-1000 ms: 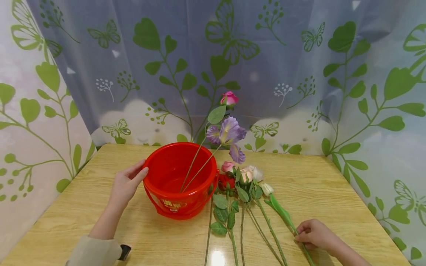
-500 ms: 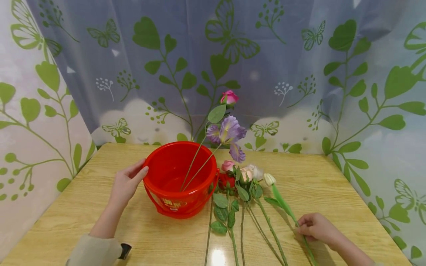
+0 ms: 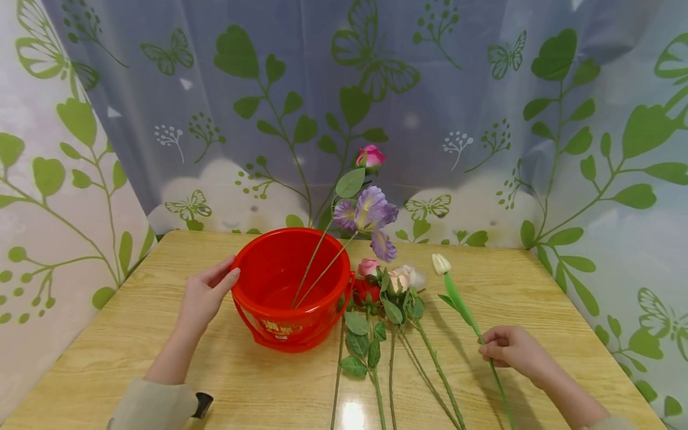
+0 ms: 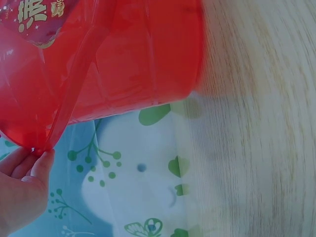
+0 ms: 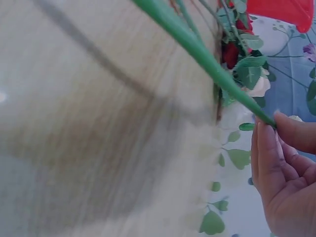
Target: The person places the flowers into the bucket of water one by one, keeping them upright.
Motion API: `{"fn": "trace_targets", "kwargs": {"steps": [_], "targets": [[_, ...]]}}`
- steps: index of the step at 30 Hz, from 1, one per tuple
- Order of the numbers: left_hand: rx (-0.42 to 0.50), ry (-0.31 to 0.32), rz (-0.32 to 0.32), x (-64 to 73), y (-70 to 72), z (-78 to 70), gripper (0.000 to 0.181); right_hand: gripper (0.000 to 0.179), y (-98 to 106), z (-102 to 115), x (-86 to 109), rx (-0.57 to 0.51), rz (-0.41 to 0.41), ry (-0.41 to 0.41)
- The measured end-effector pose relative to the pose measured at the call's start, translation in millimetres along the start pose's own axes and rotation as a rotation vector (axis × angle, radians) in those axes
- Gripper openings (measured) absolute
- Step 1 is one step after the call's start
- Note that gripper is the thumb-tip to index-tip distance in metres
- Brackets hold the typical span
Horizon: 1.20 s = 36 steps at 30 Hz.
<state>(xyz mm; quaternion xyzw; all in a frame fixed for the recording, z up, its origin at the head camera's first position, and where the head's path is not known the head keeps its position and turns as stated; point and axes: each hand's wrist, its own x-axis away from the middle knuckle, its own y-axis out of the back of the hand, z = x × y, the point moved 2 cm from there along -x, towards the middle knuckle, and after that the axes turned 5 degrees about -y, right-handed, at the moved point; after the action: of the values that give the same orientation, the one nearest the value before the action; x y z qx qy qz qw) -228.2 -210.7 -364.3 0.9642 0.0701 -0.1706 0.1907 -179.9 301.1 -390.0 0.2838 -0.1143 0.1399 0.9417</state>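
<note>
In the head view my left hand (image 3: 206, 295) grips the left rim of a red plastic bucket (image 3: 285, 325); the left wrist view has its fingertips pinching the rim beside the handle joint. Two artificial flowers lean in the bucket: a purple iris (image 3: 371, 212) and a hot-pink rose (image 3: 371, 156). Off to the right, my right hand (image 3: 513, 352) pinches the green stem of a white tulip (image 3: 441, 263) between thumb and fingers. Its bloom points up and away, and the stem (image 5: 207, 61) crosses the right wrist view above its shadow on the table.
Between bucket and right hand, several artificial roses lie on the wooden table (image 3: 258, 394), among them a red rose (image 3: 366, 291), a pink rose (image 3: 368, 267) and a peach rose (image 3: 398, 280). Their stems run toward the near edge. A printed curtain (image 3: 301, 113) hangs behind the table.
My right hand has raised the white tulip off the table beside the roses, its bloom moving up and slightly right. The left hand and bucket have stayed in place.
</note>
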Motion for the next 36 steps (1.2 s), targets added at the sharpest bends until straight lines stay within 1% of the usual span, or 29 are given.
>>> {"fn": "trace_targets", "kwargs": {"steps": [6,7,11,13,14,16,19,24,30,36], "targets": [[0.010,-0.017,-0.011,0.1,-0.2,-0.2,0.053,0.026,2,12,-2.1,-0.002,-0.033,0.019],[0.048,-0.036,-0.019,-0.7,-0.3,4.2,0.050,0.026,2,14,-2.5,-0.004,-0.038,0.025],[0.041,-0.041,-0.026,0.0,0.0,5.4,0.051,0.026,3,22,-5.4,-0.028,-0.086,0.031],[0.035,-0.038,-0.024,0.0,-0.1,6.2,0.050,0.029,2,27,-6.4,-0.028,-0.112,0.043],[-0.005,-0.020,-0.017,0.9,0.0,2.2,0.053,0.030,2,29,-7.0,-0.031,-0.125,0.043],[-0.013,-0.017,-0.012,0.6,0.0,2.3,0.052,0.032,2,33,-7.9,-0.033,-0.144,0.048],[-0.009,-0.006,-0.013,0.8,-0.3,0.7,0.050,0.033,1,38,-8.9,-0.045,-0.160,0.063],[-0.005,-0.008,-0.013,1.3,-0.7,-1.6,0.049,0.031,2,46,-8.9,-0.088,-0.187,0.096],[-0.008,-0.012,-0.015,0.0,-1.0,1.0,0.049,0.033,0,56,-8.3,-0.117,-0.229,0.121],[0.009,-0.014,-0.013,0.0,-0.8,0.1,0.048,0.034,-2,66,-7.9,-0.105,-0.264,0.153]]}}
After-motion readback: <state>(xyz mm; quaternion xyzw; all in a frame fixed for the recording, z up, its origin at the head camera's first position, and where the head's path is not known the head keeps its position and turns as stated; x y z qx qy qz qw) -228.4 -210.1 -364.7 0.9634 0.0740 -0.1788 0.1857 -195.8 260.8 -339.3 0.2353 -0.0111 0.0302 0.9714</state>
